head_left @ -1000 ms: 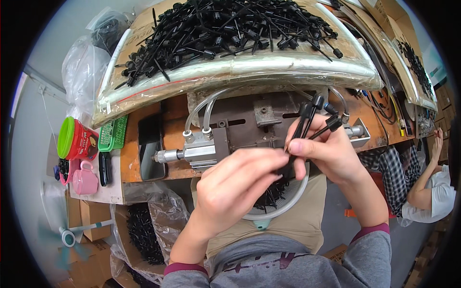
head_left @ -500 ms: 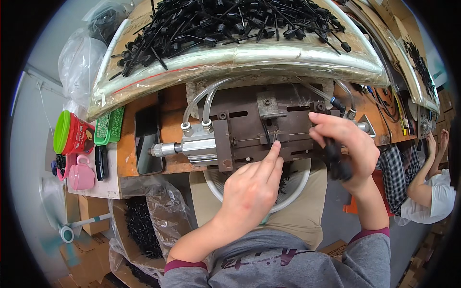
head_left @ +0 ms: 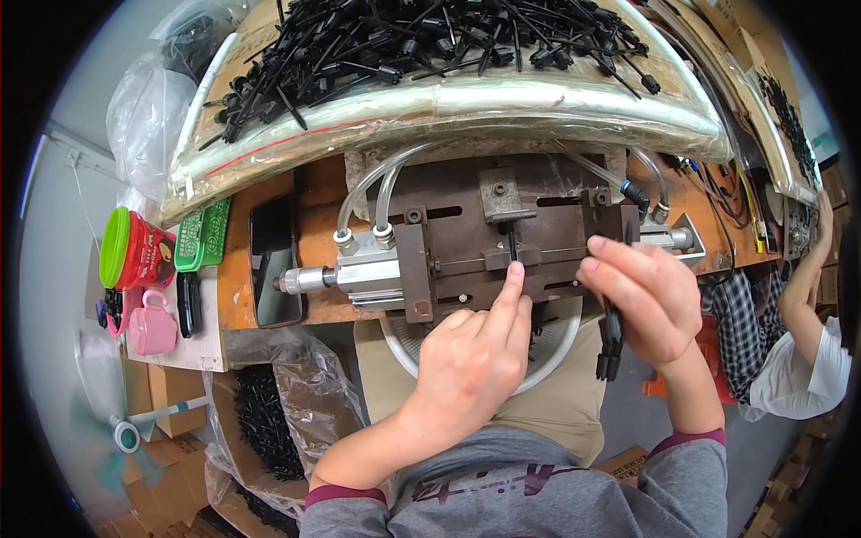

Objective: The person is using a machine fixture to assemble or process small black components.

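Note:
A dark metal press jig (head_left: 502, 238) with an air cylinder (head_left: 345, 273) and clear hoses sits on the orange bench. My left hand (head_left: 471, 359) points its index finger at a thin black part (head_left: 511, 244) standing in the jig's central slot, fingertip touching its lower end. My right hand (head_left: 641, 296) rests at the jig's right side and grips a bundle of black plastic parts (head_left: 611, 341) that hang below the palm. A big heap of the same black stemmed parts (head_left: 430, 40) lies on a plastic-covered tray behind the jig.
A white round basin (head_left: 547, 354) sits under the jig on my lap. At the left are a red can with green lid (head_left: 130, 251), a green basket (head_left: 202, 235), a black phone (head_left: 273, 260) and a pink cup (head_left: 152, 325). Another person (head_left: 798, 332) works at the right.
My right hand dropped from holding parts up above the jig to its right side, bundle now hanging below. My left index finger reached forward onto the part in the slot.

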Motion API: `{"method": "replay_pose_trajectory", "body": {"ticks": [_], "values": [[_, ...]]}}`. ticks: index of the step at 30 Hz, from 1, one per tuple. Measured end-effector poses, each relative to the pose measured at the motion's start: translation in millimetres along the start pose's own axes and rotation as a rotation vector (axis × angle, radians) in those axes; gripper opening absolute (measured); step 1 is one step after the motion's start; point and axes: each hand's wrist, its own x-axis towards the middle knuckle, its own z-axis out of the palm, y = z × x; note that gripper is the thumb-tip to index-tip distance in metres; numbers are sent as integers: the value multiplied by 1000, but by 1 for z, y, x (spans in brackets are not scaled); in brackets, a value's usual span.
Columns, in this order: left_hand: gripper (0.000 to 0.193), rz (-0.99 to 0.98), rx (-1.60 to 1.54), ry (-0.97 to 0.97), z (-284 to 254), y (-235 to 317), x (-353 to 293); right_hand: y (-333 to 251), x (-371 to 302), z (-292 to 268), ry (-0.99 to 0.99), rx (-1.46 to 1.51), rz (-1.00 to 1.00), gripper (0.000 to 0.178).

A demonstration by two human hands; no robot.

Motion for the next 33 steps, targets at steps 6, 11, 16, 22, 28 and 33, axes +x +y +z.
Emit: {"method": "replay_pose_trajectory", "body": {"ticks": [6,11,16,22,28,33], "values": [[39,-183,-804,149,-23,0,8,-10,3,5,-36,-172,-150,28],[39,-110,-833,139,-39,5,8,-17,7,15,-23,-154,-165,28],[37,-126,-644,182,-31,6,0,-12,10,11,-59,-87,-120,29],[31,9,-168,72,0,2,-7,2,-18,11,67,193,151,27],[29,-33,-61,-7,0,1,1,-9,-6,-1,-4,43,100,31],[34,-77,-321,37,-4,-1,3,-12,-1,4,-56,-81,34,33]]}}
